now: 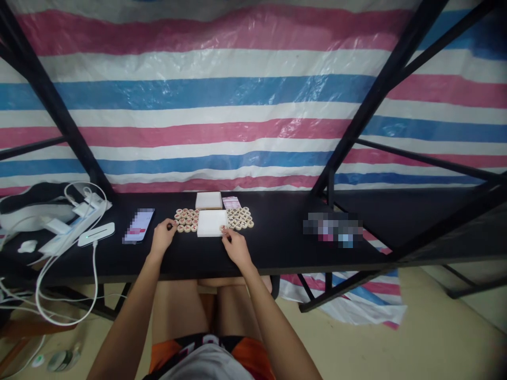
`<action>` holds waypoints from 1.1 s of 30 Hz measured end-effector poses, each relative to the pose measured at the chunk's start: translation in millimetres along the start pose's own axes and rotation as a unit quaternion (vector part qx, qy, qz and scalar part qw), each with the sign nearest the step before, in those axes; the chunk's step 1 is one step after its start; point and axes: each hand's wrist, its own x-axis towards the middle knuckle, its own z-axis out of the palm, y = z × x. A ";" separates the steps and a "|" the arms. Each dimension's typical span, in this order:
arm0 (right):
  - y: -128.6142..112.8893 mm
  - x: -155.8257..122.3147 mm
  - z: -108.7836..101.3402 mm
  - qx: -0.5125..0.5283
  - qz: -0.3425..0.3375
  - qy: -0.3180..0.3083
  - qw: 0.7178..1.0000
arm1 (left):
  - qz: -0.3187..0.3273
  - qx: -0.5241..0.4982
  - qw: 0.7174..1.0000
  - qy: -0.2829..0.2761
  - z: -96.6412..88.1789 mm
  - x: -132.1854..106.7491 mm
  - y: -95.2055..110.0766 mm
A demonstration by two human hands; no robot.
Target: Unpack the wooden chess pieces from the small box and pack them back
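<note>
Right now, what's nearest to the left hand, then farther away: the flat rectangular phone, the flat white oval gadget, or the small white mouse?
1. Flat rectangular phone, just left of the left hand.
2. Flat white oval gadget, farther left.
3. Small white mouse, farthest left.

Bare forearms [134, 311]; orange-black shorts [247, 349], white lettering; grey shirt [209, 367].

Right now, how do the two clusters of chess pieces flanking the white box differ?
The left cluster bears red marks, the right cluster dark ones. The left hand touches the left cluster's outer edge; the right hand, the right cluster's inner corner. Both are pale round discs.
</note>
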 end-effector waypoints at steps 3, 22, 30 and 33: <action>1.2 -0.2 1.3 -0.003 -0.003 0.002 1.000 | 0.022 0.041 0.999 -0.008 1.2 -0.6 -1.5; 1.3 -1.0 0.6 -0.008 -0.009 -0.002 1.000 | 0.062 0.095 0.994 0.009 7.0 -5.0 -3.4; 1.7 0.1 1.0 0.003 -0.009 -0.007 1.000 | 0.072 0.113 0.991 -0.013 5.9 -7.5 -2.3; 0.4 0.0 -0.1 0.002 -0.008 -0.006 1.000 | 0.082 0.135 0.987 -0.025 4.5 -11.5 3.5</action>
